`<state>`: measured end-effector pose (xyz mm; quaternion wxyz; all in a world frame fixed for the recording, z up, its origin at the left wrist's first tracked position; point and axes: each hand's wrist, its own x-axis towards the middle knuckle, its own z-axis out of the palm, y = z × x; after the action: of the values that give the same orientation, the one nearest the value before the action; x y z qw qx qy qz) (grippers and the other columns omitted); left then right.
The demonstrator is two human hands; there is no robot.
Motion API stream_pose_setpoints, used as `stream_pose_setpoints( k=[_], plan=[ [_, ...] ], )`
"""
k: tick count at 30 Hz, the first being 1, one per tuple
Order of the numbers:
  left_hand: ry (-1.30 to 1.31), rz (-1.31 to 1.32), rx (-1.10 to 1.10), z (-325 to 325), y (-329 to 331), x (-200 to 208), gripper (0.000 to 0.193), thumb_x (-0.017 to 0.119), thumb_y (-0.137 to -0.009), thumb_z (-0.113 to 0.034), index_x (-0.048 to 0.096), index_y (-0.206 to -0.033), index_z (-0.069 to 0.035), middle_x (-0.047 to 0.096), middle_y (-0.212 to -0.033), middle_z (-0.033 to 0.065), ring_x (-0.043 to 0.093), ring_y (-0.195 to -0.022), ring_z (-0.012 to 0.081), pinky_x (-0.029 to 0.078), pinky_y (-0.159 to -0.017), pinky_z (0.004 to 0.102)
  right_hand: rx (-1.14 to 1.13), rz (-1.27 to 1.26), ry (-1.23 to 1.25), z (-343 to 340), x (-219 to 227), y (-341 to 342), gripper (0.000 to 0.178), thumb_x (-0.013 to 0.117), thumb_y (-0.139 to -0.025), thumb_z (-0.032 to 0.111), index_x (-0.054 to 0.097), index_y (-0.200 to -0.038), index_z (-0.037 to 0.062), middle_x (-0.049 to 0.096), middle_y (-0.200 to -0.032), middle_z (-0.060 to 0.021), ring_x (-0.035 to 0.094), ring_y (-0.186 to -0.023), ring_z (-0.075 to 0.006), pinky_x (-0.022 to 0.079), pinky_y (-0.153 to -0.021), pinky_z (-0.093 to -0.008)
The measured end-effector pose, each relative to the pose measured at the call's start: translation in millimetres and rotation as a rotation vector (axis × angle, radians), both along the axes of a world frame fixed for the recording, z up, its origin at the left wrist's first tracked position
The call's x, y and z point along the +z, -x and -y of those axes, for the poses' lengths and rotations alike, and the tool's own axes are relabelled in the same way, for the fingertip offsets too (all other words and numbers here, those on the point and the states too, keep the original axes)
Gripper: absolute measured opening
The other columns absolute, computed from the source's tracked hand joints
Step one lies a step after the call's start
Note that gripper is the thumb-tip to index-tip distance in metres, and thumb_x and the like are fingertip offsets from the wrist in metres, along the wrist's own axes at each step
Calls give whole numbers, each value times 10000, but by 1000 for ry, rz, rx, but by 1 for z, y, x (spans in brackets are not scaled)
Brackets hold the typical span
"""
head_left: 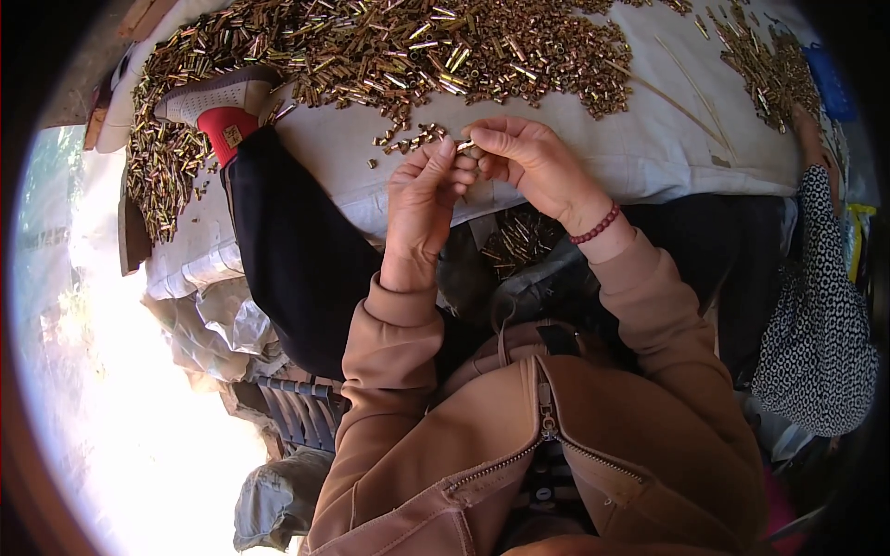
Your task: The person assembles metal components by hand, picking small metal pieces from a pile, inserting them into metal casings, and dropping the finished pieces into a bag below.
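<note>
My left hand (pixel 423 190) and my right hand (pixel 540 165) meet above the near edge of the cloth-covered table. Between their fingertips is a small shiny brass-coloured metal piece (pixel 465 145), and both hands are closed on it in a pinch. The fingers hide part of it, so its exact shape is unclear. Just beyond my left hand lies a small cluster of loose brass-coloured metal pieces (pixel 406 141). Below my hands, between my legs, a dark open container (pixel 530 278) holds several longer metal pieces (pixel 519 241).
A large heap of short metal tubes and pins (pixel 389 56) spreads over the white cloth (pixel 324 157). My shoed foot (pixel 218 104) rests against it at left. Thin sticks (pixel 681 109) lie at right. Another person's patterned sleeve (pixel 816 306) reaches toward a second heap (pixel 765 74).
</note>
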<state>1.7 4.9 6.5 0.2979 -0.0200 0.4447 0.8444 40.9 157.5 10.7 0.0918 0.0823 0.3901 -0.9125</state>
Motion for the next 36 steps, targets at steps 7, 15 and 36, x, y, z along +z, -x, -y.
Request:
stream_pose_setpoints(
  k=[7, 15, 36],
  plan=[
    [-16, 27, -23, -2, -1, 1, 164, 543, -873, -168, 596, -843, -16, 637, -759, 63, 583, -625, 93, 444, -568, 176, 120, -18, 232, -6, -17, 5, 215, 561, -858, 205, 590, -985, 34, 555, -746, 20, 518, -641, -64, 460, -622, -195],
    [-90, 50, -39, -4, -3, 0, 153, 535, -875, -155, 590, -821, -22, 638, -762, 71, 586, -625, 96, 456, -565, 180, 143, -5, 294, -3, -20, 4, 227, 573, -850, 201, 578, -1013, 43, 535, -701, 31, 511, -606, -51, 451, -601, -184],
    [469, -501, 87, 23, 22, 30, 157, 600, -821, -68, 619, -949, 21, 639, -884, 51, 559, -813, 78, 438, -741, 207, -237, -687, -1581, 18, -11, 4, 168, 559, -760, 50, 628, -913, 63, 590, -948, -60, 564, -841, -223, 458, -707, -319]
  ],
)
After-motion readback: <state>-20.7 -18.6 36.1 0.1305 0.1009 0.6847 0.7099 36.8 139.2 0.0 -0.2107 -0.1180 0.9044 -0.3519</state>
